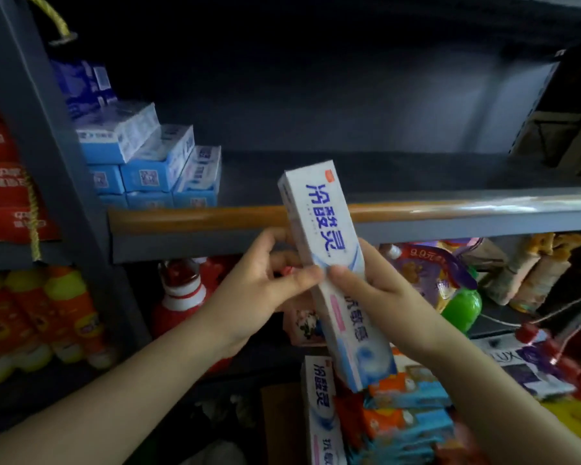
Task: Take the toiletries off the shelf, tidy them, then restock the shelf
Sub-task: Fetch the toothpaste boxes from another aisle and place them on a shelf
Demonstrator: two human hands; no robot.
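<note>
Here the left hand (pixel 265 280) and the right hand (pixel 376 290) are both gripping a long white cardboard toothpaste box with blue lettering (pixel 329 263), thumbs pressing on its front face near the middle and fingers curling round its sides. The box is standing nearly upright, tilting slightly left at the top, in front of the orange-edged lip of the grey metal shelf (pixel 416 209); pale blue swirls and a pink stripe are showing on its lower half. On the shelf board, at the far left, a stack of light blue and white small cartons (pixel 148 159) is sitting, and the rest of the board is lying in shadow. Below the hands, a second white toothpaste box of the same print (pixel 322 407) is lying beside a jumble of orange and blue packets (pixel 410 404). Further left, orange bottles with yellow caps (pixel 47 317) are standing on the lower level.
</note>
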